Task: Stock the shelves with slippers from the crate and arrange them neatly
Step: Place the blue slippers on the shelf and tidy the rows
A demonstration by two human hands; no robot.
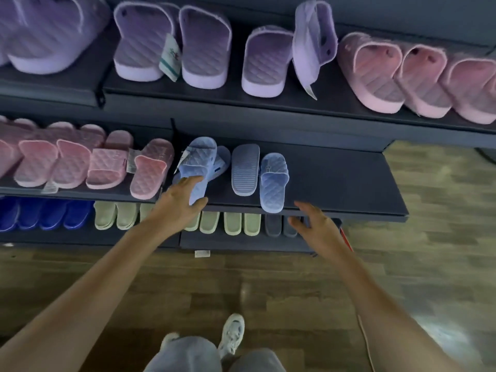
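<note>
On the dark middle shelf (335, 178) lies a stacked pair of light blue quilted slippers (197, 163). My left hand (179, 200) grips the heel end of the upper one, thumb under its edge. To the right, another blue slipper (273, 181) lies upright with its heel over the shelf's front edge. Beside it its mate (244, 167) lies sole up. My right hand (314, 224) hovers with spread fingers just below and right of that slipper, touching nothing. No crate is in view.
Pink slippers (80, 162) fill the middle shelf's left part. Lilac (171, 44) and pink slippers (402, 73) line the top shelf. Dark blue, beige (232, 222) and grey pairs sit on the bottom shelf. Wooden floor (268, 285) and my white shoe (232, 334) lie below.
</note>
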